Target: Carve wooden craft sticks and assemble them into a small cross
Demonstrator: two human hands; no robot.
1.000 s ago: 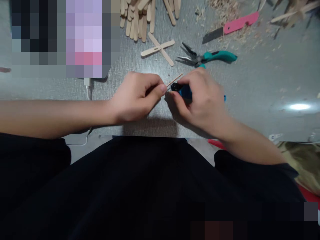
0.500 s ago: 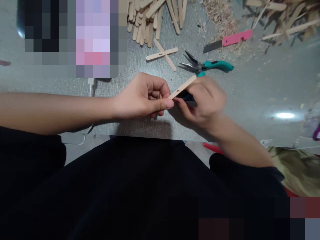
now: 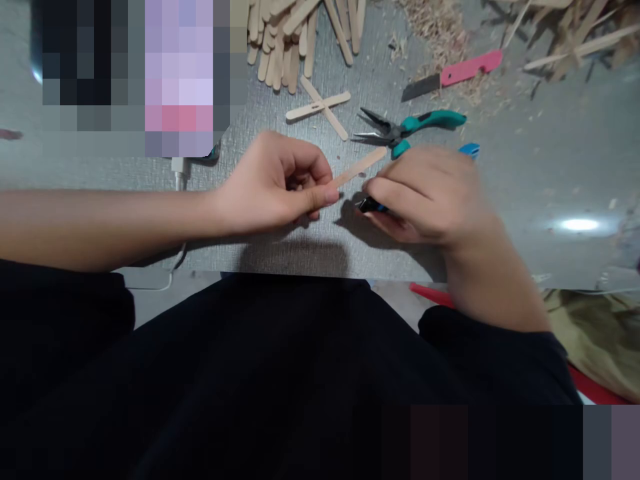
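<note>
Between thumb and fingers my left hand (image 3: 287,180) pinches one end of a wooden craft stick (image 3: 361,167), which slants up to the right above the table. My right hand (image 3: 420,193) is closed round a blue-and-black utility knife (image 3: 373,205), just right of the stick and apart from it. Most of the knife is hidden in the palm; its dark front and its blue rear end (image 3: 469,150) stick out. Beyond the hands lie two crossed craft sticks (image 3: 323,107), one with a small slot, and open teal-handled needle-nose pliers (image 3: 395,130).
A pile of craft sticks (image 3: 280,57) lies at the back. Right of it are wood shavings (image 3: 440,33) and a pink-handled saw or knife (image 3: 470,68). Broken wood pieces (image 3: 575,50) fill the far right corner. A white cable (image 3: 181,170) runs down at the left.
My right hand has drawn back to the right with the knife, away from the stick. The stick's dark notch no longer shows. My left hand keeps its pinch.
</note>
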